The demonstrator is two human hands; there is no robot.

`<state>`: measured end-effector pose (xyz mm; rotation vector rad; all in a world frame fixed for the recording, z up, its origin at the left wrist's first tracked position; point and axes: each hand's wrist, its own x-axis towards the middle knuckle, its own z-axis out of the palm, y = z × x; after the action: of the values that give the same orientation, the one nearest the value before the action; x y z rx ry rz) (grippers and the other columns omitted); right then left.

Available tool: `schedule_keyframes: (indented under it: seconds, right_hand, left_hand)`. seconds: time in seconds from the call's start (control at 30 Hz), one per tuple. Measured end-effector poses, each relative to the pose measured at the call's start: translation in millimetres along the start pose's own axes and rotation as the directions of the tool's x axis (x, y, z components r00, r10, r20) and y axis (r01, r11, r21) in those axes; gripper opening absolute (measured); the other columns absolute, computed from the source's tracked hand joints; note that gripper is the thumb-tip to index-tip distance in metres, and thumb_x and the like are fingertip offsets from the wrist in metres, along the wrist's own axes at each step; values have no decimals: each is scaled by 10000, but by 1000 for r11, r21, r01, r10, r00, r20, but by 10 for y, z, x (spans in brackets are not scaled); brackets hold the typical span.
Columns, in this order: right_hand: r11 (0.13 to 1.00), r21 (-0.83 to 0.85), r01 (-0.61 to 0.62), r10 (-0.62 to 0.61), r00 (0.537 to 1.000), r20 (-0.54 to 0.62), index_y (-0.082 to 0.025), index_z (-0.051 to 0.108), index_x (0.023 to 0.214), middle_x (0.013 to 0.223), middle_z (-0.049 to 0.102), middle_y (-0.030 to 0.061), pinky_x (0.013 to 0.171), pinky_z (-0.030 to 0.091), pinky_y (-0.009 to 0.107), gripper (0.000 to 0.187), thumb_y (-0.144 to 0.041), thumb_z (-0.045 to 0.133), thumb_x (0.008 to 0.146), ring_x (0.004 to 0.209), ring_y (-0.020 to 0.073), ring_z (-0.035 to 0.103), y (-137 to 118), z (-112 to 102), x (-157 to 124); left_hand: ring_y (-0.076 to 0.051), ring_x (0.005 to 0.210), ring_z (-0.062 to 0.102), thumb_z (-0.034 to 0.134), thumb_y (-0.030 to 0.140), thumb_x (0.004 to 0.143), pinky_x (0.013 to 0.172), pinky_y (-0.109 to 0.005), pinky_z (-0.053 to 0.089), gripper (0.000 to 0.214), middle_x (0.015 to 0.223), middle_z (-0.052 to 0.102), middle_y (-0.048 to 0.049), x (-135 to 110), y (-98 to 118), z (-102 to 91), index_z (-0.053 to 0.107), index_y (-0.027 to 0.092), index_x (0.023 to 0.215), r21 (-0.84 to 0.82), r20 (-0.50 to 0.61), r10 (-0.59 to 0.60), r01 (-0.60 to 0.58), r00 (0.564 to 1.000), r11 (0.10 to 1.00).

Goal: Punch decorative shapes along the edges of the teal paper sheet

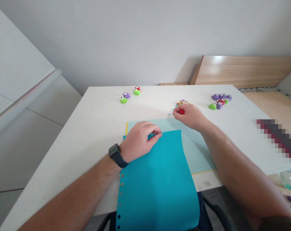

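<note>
My left hand (140, 137) pinches the top edge of a teal sheet of paper (157, 183), fingers closed on it. The sheet hangs over the table's near edge, and small punched shapes run down its left side. My right hand (187, 116) is closed around a small red paper punch (181, 111) at the far end of a pale blue sheet (198, 154) lying under the teal one. A little heap of coloured punched bits (182, 102) sits just beyond that hand.
On the white table (92, 128), three small punches (129, 94) stand at the back left and a cluster of several purple, green and red ones (220, 100) at the back right. A wooden board (244, 70) leans against the wall behind.
</note>
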<state>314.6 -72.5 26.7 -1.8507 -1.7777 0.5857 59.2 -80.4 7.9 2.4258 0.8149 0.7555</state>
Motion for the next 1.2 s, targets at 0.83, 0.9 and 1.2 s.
schedule_keyframes:
  seconds: [0.83,0.9,1.2]
  right_hand:
    - [890,450,74,-144,982,125,-179,537,1268,967,632,46,800,491,301,385,-274,540,895,853,157,587,-93,32,-107]
    - [832,548,86,-202,967,155,-171,518,1286,993,641,55,822,511,316,418,-327,594,906,889,165,616,-147,59,-132]
    - [876,463,134,-261,939,223,-176,647,1190,917,660,36,731,498,291,443,-475,694,867,811,147,583,-191,183,-175]
  left_hand:
    - [-186,840,626,566,269,974,795,-340,492,159,898,702,-44,18,-23,-4,689,194,906,-11,11,-71,71,997,997]
    - [-192,849,626,561,264,973,796,-343,491,158,900,699,-48,18,-25,-1,683,191,904,1,11,-79,79,997,997]
    - [-195,901,636,523,239,988,822,-338,477,159,942,697,-45,9,-31,4,669,182,961,13,22,-108,107,994,994]
